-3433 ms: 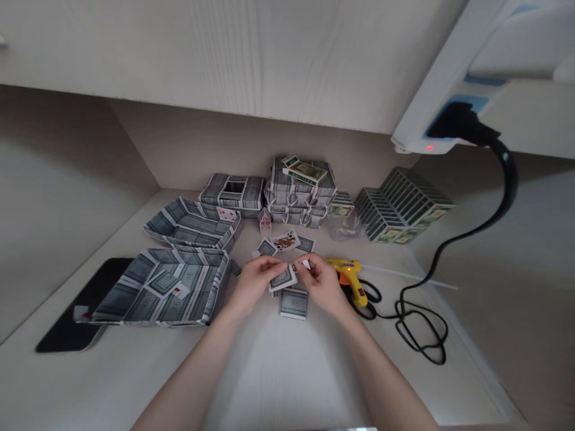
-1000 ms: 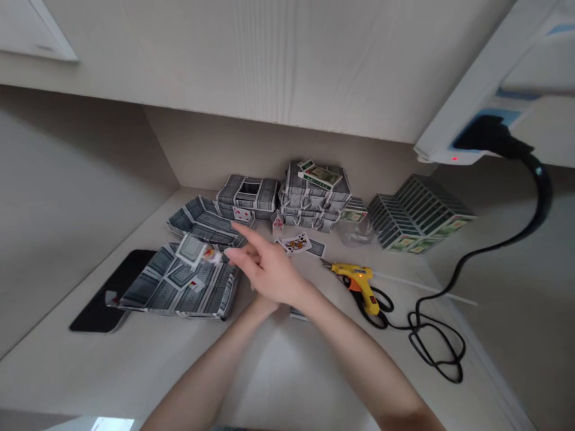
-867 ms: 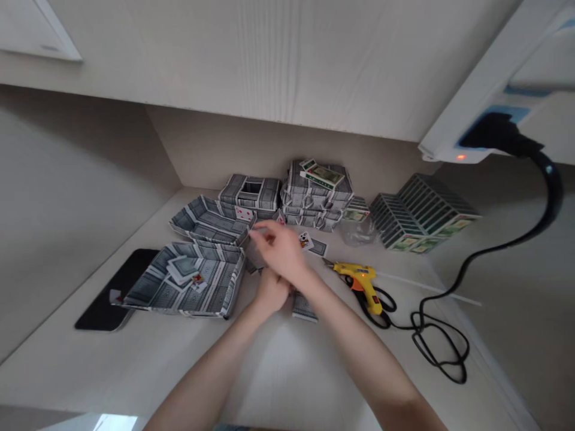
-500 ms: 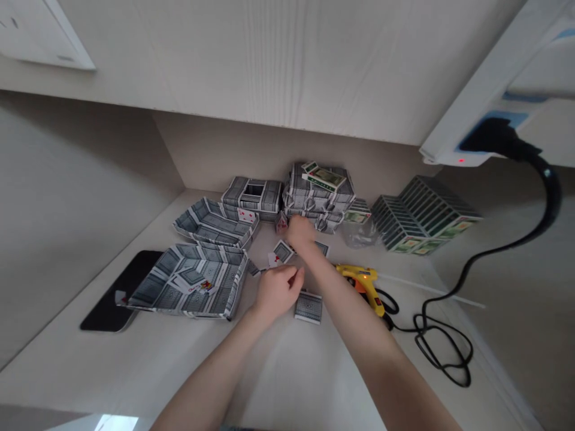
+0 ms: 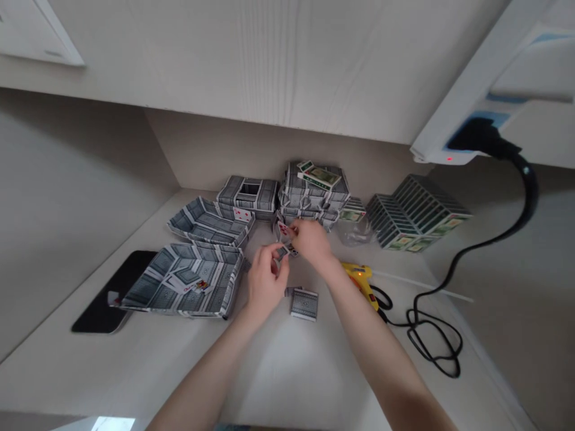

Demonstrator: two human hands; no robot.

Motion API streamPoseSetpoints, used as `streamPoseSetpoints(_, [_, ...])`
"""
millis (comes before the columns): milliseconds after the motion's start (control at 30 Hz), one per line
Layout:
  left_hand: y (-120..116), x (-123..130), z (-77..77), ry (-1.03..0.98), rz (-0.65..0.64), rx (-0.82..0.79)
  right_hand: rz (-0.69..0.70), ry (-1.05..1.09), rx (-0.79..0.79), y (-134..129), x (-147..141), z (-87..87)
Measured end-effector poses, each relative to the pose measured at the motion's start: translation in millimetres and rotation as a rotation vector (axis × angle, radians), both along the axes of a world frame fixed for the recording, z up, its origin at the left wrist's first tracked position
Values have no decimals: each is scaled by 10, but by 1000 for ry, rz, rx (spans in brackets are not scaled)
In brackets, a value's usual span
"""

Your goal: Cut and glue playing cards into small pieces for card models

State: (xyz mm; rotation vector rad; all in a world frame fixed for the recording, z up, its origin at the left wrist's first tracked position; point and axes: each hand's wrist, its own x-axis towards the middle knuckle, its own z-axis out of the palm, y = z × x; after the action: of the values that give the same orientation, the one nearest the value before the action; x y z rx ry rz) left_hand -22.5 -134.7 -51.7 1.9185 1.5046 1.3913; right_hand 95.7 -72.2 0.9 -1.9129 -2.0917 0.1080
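My left hand (image 5: 266, 276) pinches a small card piece (image 5: 282, 252) between thumb and fingers at the middle of the white surface. Just beyond and to the right, my right hand (image 5: 311, 240) is closed on a card with red marks (image 5: 284, 230), in front of the stacked card boxes (image 5: 314, 190). A square stack of patterned cards (image 5: 304, 304) lies nearer, below both hands. To the left stand two open trays made of cards, the near one (image 5: 229, 281) with loose cards inside and the far one (image 5: 211, 224) behind it.
A yellow glue gun (image 5: 366, 287) with a black cord lies right of my right forearm. Green-edged card boxes (image 5: 417, 212) stand at the back right. A black phone-like slab (image 5: 103, 305) lies at the left. A low panel (image 5: 251, 66) overhangs the back.
My left hand has moved forward and now pinches a card piece. My right hand has shifted slightly right, and the red-marked card now shows at its fingertips. The view has shifted slightly.
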Motion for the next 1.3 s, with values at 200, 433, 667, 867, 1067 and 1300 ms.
streamPoseSetpoints(200, [62, -27, -23, -102, 36, 2, 227, -60, 100, -488, 54, 53])
streamPoseSetpoints(433, [55, 29, -73, 22, -69, -98, 191, 218, 195, -706, 281, -173])
streamPoseSetpoints(667, [36, 42, -100, 123, -173, -141, -108, 528, 177, -972, 805, -203])
streamPoseSetpoints(867, [-28, 71, -63, 194, -230, -125, 114, 237, -235, -1385, 1007, -267])
streamPoseSetpoints(1067, [-40, 87, -77, 208, -332, -124, 88, 53, -235, -1279, 921, -434])
streamPoseSetpoints(1300, [-134, 135, -28, 208, -595, -132, 87, 97, 18, -1183, 715, -340])
